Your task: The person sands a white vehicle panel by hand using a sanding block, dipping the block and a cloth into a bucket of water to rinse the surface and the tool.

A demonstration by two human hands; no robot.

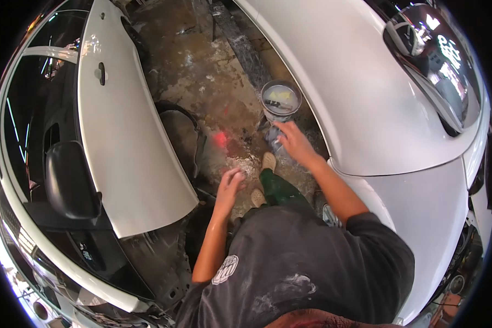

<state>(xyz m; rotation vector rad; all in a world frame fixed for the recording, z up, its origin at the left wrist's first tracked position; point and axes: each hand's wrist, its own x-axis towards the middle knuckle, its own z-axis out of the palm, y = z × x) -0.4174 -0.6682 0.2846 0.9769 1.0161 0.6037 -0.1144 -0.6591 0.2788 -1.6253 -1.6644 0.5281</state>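
My right hand (296, 141) is just below a round bucket (267, 112), its fingers stretched out and apart with nothing seen in them. Milky water fills the bucket, and in it are pale yellow pieces (281, 95) and a dark-handled tool (279, 104) whose kind I cannot make out. Partly behind my right fingers lies a crumpled blue-grey thing (272, 136), perhaps a cloth or plastic; I cannot tell whether they touch. My left hand (231, 185) hovers over the floor, fingers loosely bent and apart, holding nothing visible.
A white car body (333, 65) borders me on the right. On the left stands another car with a white door (120, 136) and black mirror (71, 179). A dark curved liner (180, 126) rests beside that door. The stained floor (197, 71) carries a long dark board (238, 46).
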